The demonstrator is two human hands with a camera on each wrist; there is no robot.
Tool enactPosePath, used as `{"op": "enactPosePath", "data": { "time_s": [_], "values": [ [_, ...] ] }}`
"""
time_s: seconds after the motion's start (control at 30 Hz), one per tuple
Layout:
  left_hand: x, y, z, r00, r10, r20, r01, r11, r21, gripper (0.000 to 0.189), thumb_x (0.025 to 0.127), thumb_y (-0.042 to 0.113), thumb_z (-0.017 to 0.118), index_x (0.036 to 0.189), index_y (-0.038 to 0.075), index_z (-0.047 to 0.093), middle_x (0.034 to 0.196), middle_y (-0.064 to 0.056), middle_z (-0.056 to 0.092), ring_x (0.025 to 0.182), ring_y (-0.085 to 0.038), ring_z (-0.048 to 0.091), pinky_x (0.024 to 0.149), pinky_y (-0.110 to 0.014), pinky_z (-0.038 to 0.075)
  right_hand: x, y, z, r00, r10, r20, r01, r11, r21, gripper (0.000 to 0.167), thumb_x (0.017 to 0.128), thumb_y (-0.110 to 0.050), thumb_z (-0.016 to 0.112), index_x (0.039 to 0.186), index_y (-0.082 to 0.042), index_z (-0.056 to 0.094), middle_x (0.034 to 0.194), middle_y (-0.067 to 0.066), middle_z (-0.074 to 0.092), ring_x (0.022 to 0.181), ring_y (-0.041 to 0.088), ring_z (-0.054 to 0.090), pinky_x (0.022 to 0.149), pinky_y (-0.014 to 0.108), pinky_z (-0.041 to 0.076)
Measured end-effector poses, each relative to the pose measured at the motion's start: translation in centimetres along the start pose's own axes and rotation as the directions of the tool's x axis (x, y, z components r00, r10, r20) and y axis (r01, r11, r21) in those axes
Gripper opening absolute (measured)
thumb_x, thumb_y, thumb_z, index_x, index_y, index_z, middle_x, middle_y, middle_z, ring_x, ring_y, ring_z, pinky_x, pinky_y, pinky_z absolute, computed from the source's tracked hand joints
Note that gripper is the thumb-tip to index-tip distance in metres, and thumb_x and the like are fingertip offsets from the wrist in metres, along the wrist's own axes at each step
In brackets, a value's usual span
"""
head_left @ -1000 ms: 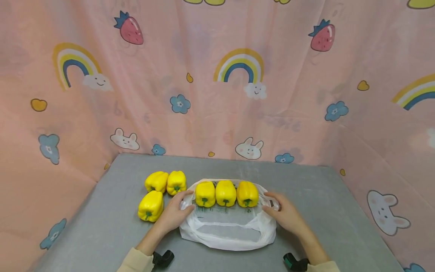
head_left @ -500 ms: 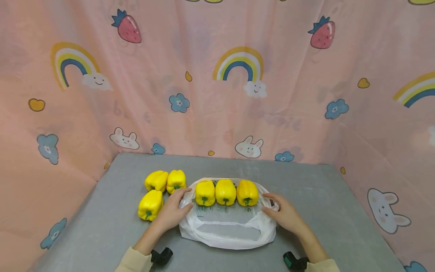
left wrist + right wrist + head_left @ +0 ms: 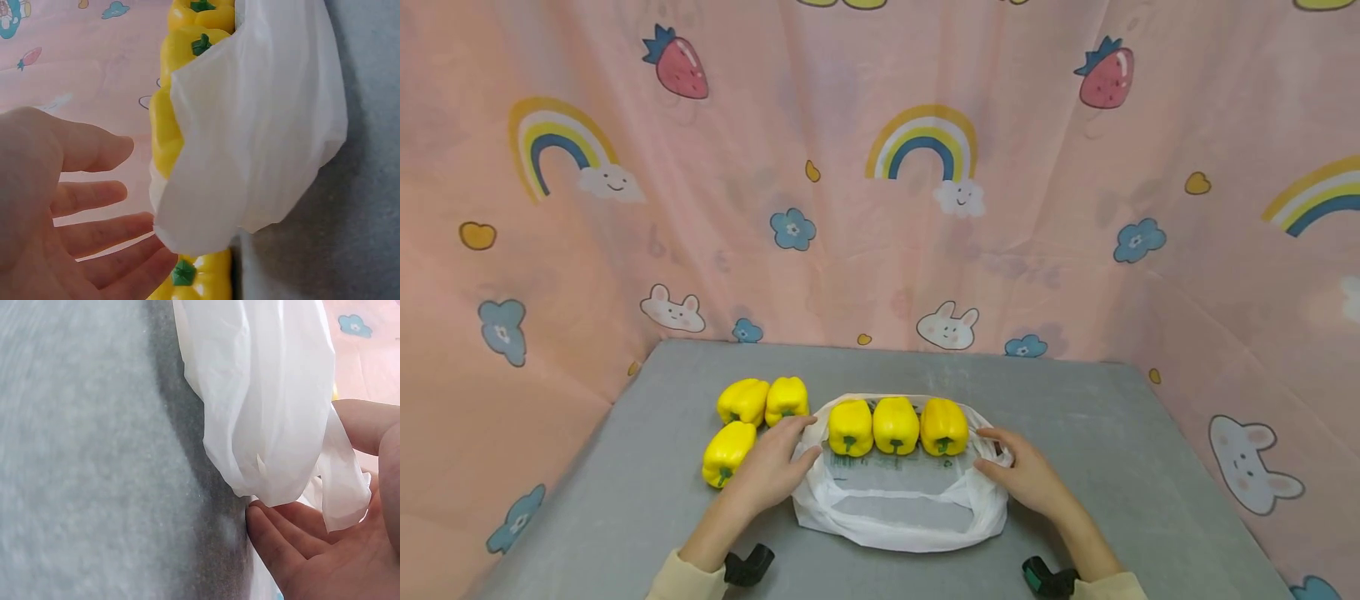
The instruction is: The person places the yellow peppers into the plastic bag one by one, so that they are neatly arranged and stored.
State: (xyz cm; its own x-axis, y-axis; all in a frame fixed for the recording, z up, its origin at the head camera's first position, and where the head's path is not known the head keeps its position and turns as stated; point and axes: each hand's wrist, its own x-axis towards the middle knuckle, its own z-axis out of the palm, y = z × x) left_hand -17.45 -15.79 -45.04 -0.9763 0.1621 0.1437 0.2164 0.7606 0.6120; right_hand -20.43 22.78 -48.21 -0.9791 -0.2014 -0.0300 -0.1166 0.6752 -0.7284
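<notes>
A white plastic bag (image 3: 898, 533) lies on the table with its mouth spread wide. Three yellow bell peppers (image 3: 896, 425) stand in a row inside it, along the far side. At the bag's left edge is my left hand (image 3: 772, 465), fingers and thumb apart; the left wrist view shows the hand (image 3: 94, 219) with nothing in its grasp, fingertips close to the plastic. My right hand (image 3: 1026, 473) is at the right edge, thumb over the rim; in the right wrist view its fairly straight fingers (image 3: 275, 544) lie under a loose bag handle (image 3: 344, 481).
Three more yellow bell peppers (image 3: 730, 452) sit in a cluster left of the bag, beside my left hand. The grey table (image 3: 1075, 417) meets a pink patterned curtain (image 3: 850, 275) at the back and sides. Black wrist devices (image 3: 749, 565) are on both wrists.
My left hand has drawn back a little to the left, away from the bag's edge. My right hand, the bag and the peppers stay in place.
</notes>
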Motion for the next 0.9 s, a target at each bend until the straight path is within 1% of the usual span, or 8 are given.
{"op": "enactPosePath", "data": {
  "time_s": [0.1, 0.33, 0.53, 0.63, 0.7, 0.8, 0.87, 0.9],
  "values": [
    [-0.1, 0.4, -0.4, 0.999, 0.022, -0.024, -0.022, 1.000, 0.011, 0.042, 0.098, 0.021, 0.070, 0.135, 0.005, 0.062, 0.136, -0.012, 0.062, 0.125, -0.032, 0.058, 0.105, -0.053, 0.047, -0.1, -0.1, 0.0, 1.000, 0.002, 0.004, -0.002, 1.000, 0.000, 0.056, 0.097, -0.034, 0.071, 0.144, -0.008, 0.055, 0.148, 0.024, 0.049, 0.137, 0.046, 0.043, 0.108, 0.068, 0.035],
    [-0.1, 0.8, -1.7, 0.994, 0.078, -0.075, -0.078, 0.997, 0.004, 0.034, 0.097, 0.019, 0.070, 0.128, 0.005, 0.066, 0.126, -0.008, 0.067, 0.115, -0.029, 0.064, 0.098, -0.049, 0.052, 0.0, -0.1, 0.2, 1.000, 0.010, 0.010, -0.010, 1.000, 0.001, 0.057, 0.097, -0.034, 0.070, 0.144, -0.006, 0.055, 0.149, 0.025, 0.048, 0.138, 0.047, 0.042, 0.108, 0.069, 0.034],
    [-0.5, 0.4, -2.8, 0.980, 0.138, -0.141, -0.138, 0.990, 0.015, 0.027, 0.095, 0.013, 0.072, 0.121, 0.006, 0.069, 0.119, -0.009, 0.070, 0.108, -0.027, 0.066, 0.092, -0.046, 0.055, 0.2, 0.0, 0.4, 1.000, 0.011, 0.003, -0.011, 1.000, -0.003, 0.057, 0.096, -0.032, 0.070, 0.144, -0.006, 0.054, 0.149, 0.025, 0.048, 0.139, 0.048, 0.041, 0.108, 0.070, 0.033],
    [-0.7, -0.1, -3.4, 0.962, 0.192, -0.193, -0.189, 0.981, 0.037, 0.025, 0.092, 0.009, 0.074, 0.117, 0.006, 0.071, 0.114, -0.010, 0.071, 0.102, -0.026, 0.068, 0.087, -0.045, 0.057, 0.2, 0.0, 0.4, 1.000, 0.010, 0.004, -0.010, 1.000, -0.006, 0.057, 0.096, -0.032, 0.070, 0.144, -0.006, 0.055, 0.148, 0.025, 0.049, 0.138, 0.048, 0.041, 0.108, 0.070, 0.033],
    [-0.7, -0.5, -3.7, 0.944, 0.236, -0.231, -0.231, 0.972, 0.047, 0.025, 0.090, 0.005, 0.076, 0.114, 0.004, 0.071, 0.111, -0.011, 0.072, 0.097, -0.026, 0.068, 0.084, -0.044, 0.057, 0.2, -0.1, 0.5, 1.000, 0.012, 0.006, -0.012, 1.000, 0.001, 0.056, 0.096, -0.031, 0.070, 0.144, -0.005, 0.054, 0.148, 0.025, 0.049, 0.138, 0.048, 0.041, 0.109, 0.070, 0.033],
    [-0.6, -1.4, -4.2, 0.911, 0.304, -0.277, -0.301, 0.952, 0.055, 0.023, 0.087, 0.001, 0.077, 0.110, 0.001, 0.072, 0.105, -0.011, 0.072, 0.092, -0.027, 0.068, 0.081, -0.044, 0.058, 0.2, -0.2, 0.4, 1.000, 0.011, 0.010, -0.011, 1.000, 0.003, 0.056, 0.096, -0.031, 0.071, 0.143, -0.005, 0.055, 0.147, 0.025, 0.049, 0.138, 0.048, 0.042, 0.109, 0.069, 0.033],
    [-0.6, -1.8, -4.5, 0.899, 0.323, -0.296, -0.324, 0.945, 0.046, 0.022, 0.087, -0.001, 0.077, 0.108, 0.001, 0.072, 0.103, -0.012, 0.072, 0.090, -0.027, 0.068, 0.080, -0.044, 0.059, 0.1, -0.3, 0.3, 1.000, 0.007, 0.015, -0.007, 1.000, 0.005, 0.056, 0.097, -0.031, 0.070, 0.143, -0.004, 0.055, 0.147, 0.025, 0.049, 0.137, 0.047, 0.043, 0.108, 0.069, 0.034],
    [-0.5, -2.0, -4.6, 0.897, 0.323, -0.301, -0.326, 0.944, 0.042, 0.021, 0.087, -0.001, 0.077, 0.108, 0.001, 0.072, 0.103, -0.011, 0.072, 0.090, -0.027, 0.068, 0.080, -0.044, 0.059, 0.0, -0.3, 0.2, 1.000, 0.005, 0.016, -0.005, 1.000, 0.003, 0.056, 0.097, -0.032, 0.070, 0.143, -0.004, 0.055, 0.147, 0.026, 0.049, 0.136, 0.047, 0.043, 0.108, 0.069, 0.035]
  ]
}}
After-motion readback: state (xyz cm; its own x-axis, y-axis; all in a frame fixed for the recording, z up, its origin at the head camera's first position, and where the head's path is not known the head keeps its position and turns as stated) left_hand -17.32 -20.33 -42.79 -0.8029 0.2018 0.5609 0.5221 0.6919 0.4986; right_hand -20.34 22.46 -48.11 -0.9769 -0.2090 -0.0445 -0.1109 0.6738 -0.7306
